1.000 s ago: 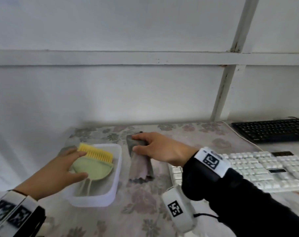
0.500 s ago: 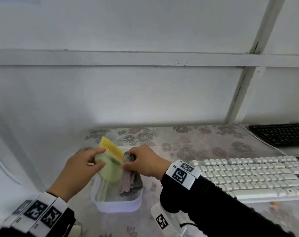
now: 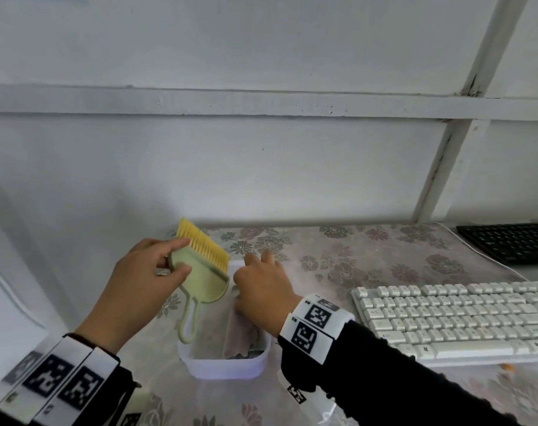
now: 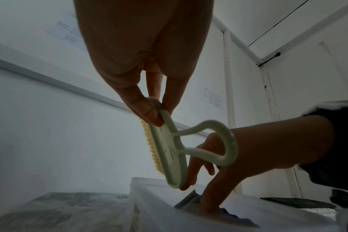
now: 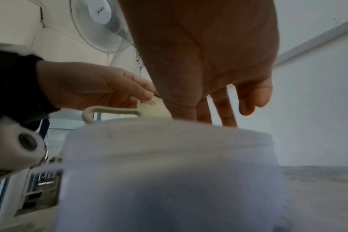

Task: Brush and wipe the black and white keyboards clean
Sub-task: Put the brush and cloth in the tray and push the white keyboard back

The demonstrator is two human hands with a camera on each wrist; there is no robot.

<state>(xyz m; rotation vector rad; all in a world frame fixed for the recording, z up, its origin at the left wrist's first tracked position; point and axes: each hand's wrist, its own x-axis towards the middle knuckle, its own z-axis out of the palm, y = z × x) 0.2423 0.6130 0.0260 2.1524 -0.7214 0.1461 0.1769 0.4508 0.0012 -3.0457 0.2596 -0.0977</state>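
My left hand [image 3: 181, 256] pinches the head of the pale green brush [image 3: 201, 278] by its edge, between thumb and fingers [image 4: 149, 113]. It holds the brush above the white tub [image 3: 224, 364], yellow bristles up and the loop handle [image 4: 226, 141] hanging down. My right hand [image 3: 257, 272] reaches into the tub with straight, spread fingers [image 5: 226, 116] and touches the grey cloth [image 3: 238, 336] lying inside. The white keyboard [image 3: 455, 318] lies to the right of the tub. The black keyboard [image 3: 507, 241] sits behind it at the far right.
A flowered table cover [image 3: 338, 259] runs back to the white wall [image 3: 261, 164]. The black keyboard's cable [image 3: 489, 256] crosses the table behind the white keyboard. A small orange scrap [image 3: 292, 366] lies at the white keyboard's front edge. A wall fan [image 5: 101, 23] shows in the right wrist view.
My right hand carried the cloth from the table into the tub and has opened over it. My left hand lifted the brush up out of the tub.
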